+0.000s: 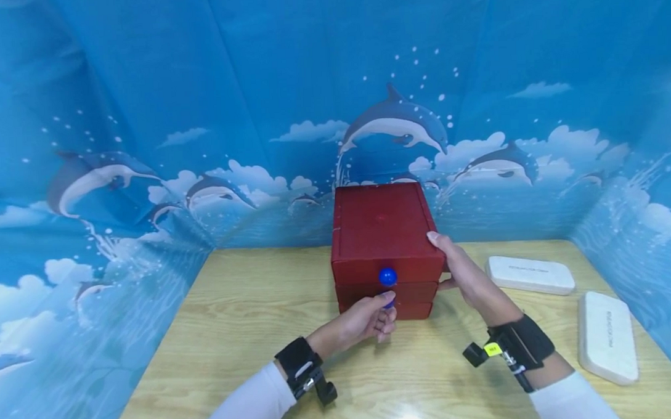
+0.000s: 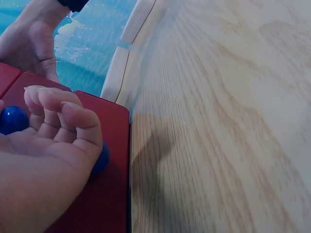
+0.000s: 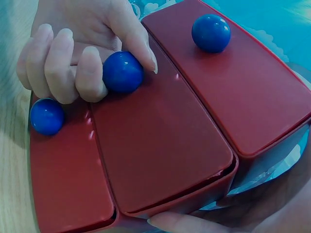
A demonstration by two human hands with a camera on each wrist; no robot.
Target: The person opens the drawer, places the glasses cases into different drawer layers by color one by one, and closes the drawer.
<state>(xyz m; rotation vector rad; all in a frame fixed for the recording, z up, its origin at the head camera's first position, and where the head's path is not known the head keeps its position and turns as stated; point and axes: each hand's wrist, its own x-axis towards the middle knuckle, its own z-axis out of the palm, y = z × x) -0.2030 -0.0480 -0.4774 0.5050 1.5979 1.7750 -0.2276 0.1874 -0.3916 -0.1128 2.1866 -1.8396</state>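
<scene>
A red cabinet [image 1: 381, 223] of three stacked drawers stands on the table, each drawer front bearing a round blue knob. My left hand [image 1: 367, 319] pinches the middle knob [image 3: 123, 72] between thumb and forefinger, its other fingers curled in beneath. Just above that hand is the top knob [image 1: 388, 277]; the bottom knob [image 3: 47, 116] shows below the curled fingers in the right wrist view. Against the cabinet's right side rests my right hand [image 1: 464, 270], its thumb at the top edge and a fingertip at the side of the middle drawer [image 3: 165, 145].
Two white oblong cases [image 1: 531, 275] [image 1: 607, 337] lie on the wooden table [image 1: 250, 299] to the right of the cabinet, near my right forearm. A blue dolphin-print curtain [image 1: 286, 82] hangs behind the table and along both sides.
</scene>
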